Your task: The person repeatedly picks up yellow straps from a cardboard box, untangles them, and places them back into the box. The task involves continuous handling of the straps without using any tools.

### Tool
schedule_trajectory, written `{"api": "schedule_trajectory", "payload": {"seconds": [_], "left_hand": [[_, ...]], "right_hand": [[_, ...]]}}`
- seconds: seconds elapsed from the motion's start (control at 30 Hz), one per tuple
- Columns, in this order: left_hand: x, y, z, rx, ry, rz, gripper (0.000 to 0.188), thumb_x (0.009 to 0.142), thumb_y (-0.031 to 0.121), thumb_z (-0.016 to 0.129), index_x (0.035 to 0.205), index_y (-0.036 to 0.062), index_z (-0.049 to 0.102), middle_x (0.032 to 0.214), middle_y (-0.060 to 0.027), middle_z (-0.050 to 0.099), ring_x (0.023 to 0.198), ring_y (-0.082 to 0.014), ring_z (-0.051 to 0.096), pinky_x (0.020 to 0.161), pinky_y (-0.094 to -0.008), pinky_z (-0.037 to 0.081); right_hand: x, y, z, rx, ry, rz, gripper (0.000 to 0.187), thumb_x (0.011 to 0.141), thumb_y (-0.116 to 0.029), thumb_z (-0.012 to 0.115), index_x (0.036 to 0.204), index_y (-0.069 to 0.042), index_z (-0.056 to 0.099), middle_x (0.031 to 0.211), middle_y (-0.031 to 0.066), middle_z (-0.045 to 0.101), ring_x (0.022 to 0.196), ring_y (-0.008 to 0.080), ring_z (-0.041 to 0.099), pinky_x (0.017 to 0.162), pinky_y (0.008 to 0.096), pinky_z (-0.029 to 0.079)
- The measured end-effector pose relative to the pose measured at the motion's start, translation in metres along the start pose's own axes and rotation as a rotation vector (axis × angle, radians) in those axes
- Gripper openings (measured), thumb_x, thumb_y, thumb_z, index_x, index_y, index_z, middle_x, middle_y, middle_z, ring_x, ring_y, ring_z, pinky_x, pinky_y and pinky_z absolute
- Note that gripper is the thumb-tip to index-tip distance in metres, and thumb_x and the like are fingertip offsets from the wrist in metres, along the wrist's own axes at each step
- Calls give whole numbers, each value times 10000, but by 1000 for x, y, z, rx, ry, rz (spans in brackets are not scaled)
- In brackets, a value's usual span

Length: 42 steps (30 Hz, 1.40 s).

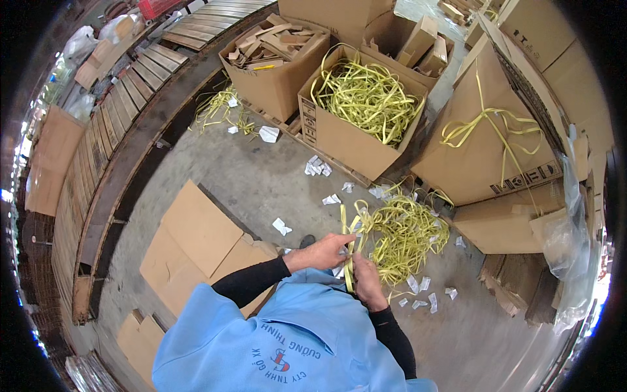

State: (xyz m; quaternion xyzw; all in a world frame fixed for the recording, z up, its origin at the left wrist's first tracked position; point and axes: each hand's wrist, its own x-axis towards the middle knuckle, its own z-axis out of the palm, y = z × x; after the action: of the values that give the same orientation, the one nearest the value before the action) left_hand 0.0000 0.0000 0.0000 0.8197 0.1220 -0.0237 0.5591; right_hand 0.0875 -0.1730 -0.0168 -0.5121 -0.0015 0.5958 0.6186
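Yellow strapping [354, 225] runs in a small bundle between my hands, with loops standing up above my fingers and a tail hanging below. My left hand [323, 251] reaches in from the left, its fingers closed on the strapping. Just to the right and lower, my right hand [368, 282] is closed around the same strands, its fingertips partly hidden. Beyond my hands, a loose tangled heap of yellow strapping [408, 238] lies on the concrete floor, with small crumpled white paper pieces in and around it.
Ahead stands a carton full of strapping [366, 153]; left of it is a carton of cardboard scraps [277, 85]. A large carton with a yellow strap bow [480, 144] stands at right. Flattened cardboard [196, 235] covers floor at left, beside a slatted conveyor [108, 130].
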Motion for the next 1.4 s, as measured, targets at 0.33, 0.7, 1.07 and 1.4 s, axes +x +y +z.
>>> {"api": "schedule_trajectory", "payload": {"seconds": [0.33, 0.7, 1.07, 1.4], "left_hand": [[9, -7, -10, 296, -126, 238, 413, 734, 32, 659, 1143, 18, 602, 889, -218, 660, 821, -415, 661, 683, -488, 519], [28, -48, -42, 619, -75, 698, 239, 702, 153, 667, 926, 98, 604, 748, -109, 576, 698, -314, 631, 567, -442, 504], [59, -138, -275, 1122, 593, 130, 246, 848, 273, 649, 925, 46, 701, 844, -202, 668, 858, -345, 649, 755, -471, 517], [117, -34, 12, -1325, -476, -325, 466, 1020, 419, 487, 1293, 47, 551, 1156, -148, 685, 969, -245, 697, 798, -391, 593]], "right_hand": [[0, -9, 10, -346, 58, -30, 191, 957, -169, 563, 876, -3, 607, 674, 41, 594, 571, 101, 552, 514, 257, 430], [-11, -33, 36, -902, 172, -323, 274, 936, -215, 578, 980, 55, 597, 777, 214, 595, 703, 298, 554, 672, 415, 447], [-164, -84, -47, -332, 569, -363, 127, 952, -135, 583, 932, -30, 650, 661, -37, 553, 531, 45, 486, 468, 209, 366], [-83, -53, 14, -822, 149, -277, 284, 955, -249, 610, 1051, 13, 665, 769, 114, 688, 687, 162, 630, 661, 324, 510]]}}
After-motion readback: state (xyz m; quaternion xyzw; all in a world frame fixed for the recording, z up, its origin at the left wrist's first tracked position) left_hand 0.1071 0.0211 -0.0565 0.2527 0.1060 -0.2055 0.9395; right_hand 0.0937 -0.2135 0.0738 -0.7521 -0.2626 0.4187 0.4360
